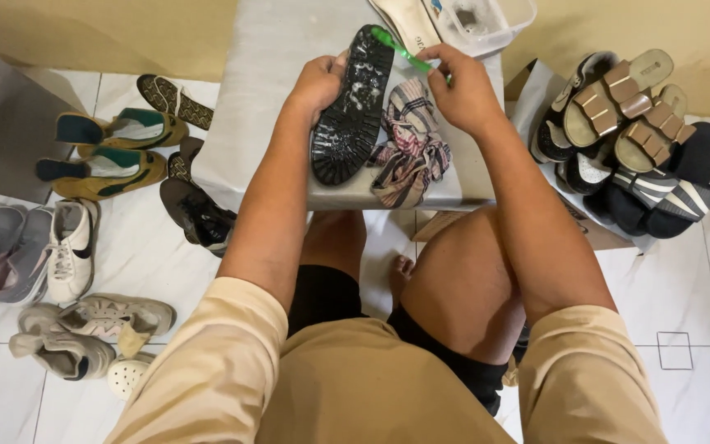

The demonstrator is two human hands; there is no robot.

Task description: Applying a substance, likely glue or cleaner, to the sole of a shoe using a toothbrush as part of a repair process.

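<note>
My left hand grips a dark shoe held sole-up, its black tread flecked with white foam, on a low grey table. My right hand holds a green toothbrush with its head at the toe end of the sole. A striped plaid cloth lies crumpled on the table just right of the shoe, under my right hand.
A white insole and a clear plastic tub sit at the table's far edge. Sandals and slippers are piled at right. Yellow-green shoes, white and grey sneakers and dark shoes lie on the tiled floor at left.
</note>
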